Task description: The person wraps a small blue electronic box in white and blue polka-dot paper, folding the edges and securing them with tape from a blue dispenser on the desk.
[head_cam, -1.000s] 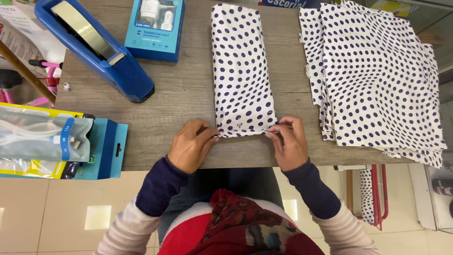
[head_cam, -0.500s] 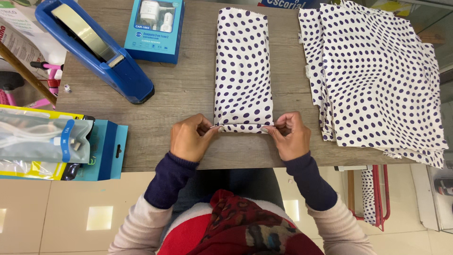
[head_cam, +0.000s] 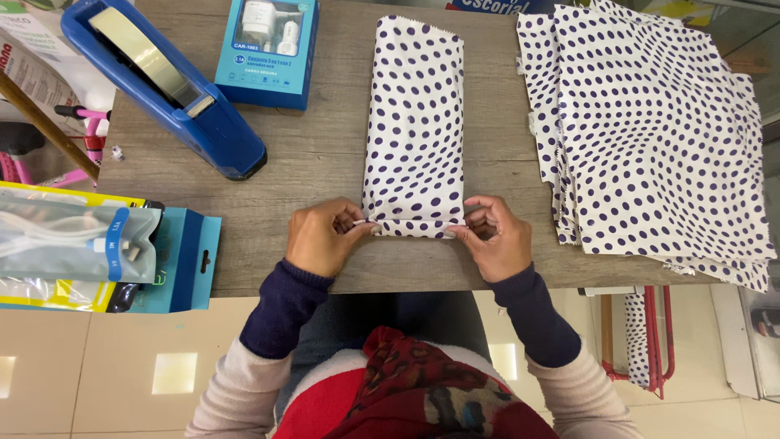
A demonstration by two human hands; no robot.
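Fingers of both the left hand [head_cam: 323, 237] and right hand [head_cam: 497, 236] pinch the dotted bag's [head_cam: 415, 122] folded near edge.

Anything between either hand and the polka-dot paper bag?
Nothing visible. The left hand and right hand already pinch the folded near end of the white, purple-dotted paper bag. The blue tape dispenser sits off to the left.

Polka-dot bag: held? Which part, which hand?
Yes. Both hands pinch the polka-dot bag at its folded near end: left hand on the left corner, right hand on the right corner. The rest lies flat on the table.
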